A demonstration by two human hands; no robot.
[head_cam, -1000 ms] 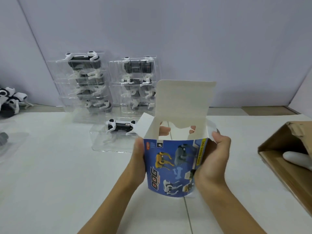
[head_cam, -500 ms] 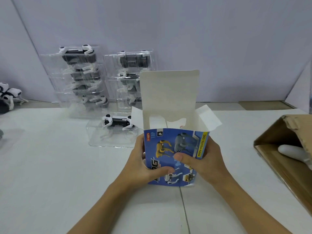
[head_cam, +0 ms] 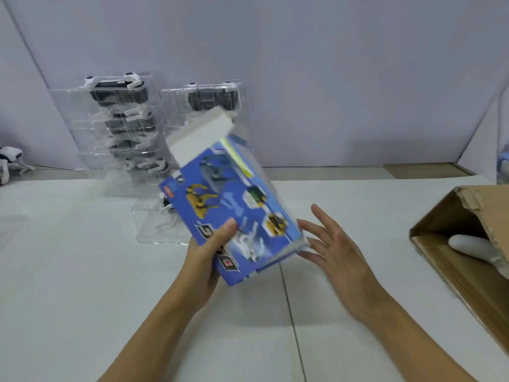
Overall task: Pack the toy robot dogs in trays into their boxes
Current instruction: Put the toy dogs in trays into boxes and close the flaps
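The blue box point(head_cam: 234, 213) now tilts, gripped only by the left hand point(head_cam: 205, 255). The right hand point(head_cam: 334, 252) has let go, fingers point(head_cam: 319, 216) spread apart beside it.

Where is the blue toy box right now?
The blue box is mid-frame, tilted above the white table, gripped by the left hand, in front of the stacked clear trays.

Packing station, small workshop type: plain white worktop point(head_cam: 82, 271); stacked clear trays of toy robot dogs point(head_cam: 121, 128) upper left; open brown shipping carton point(head_cam: 454, 274) at right edge; bare grey backdrop wall point(head_cam: 303, 64).
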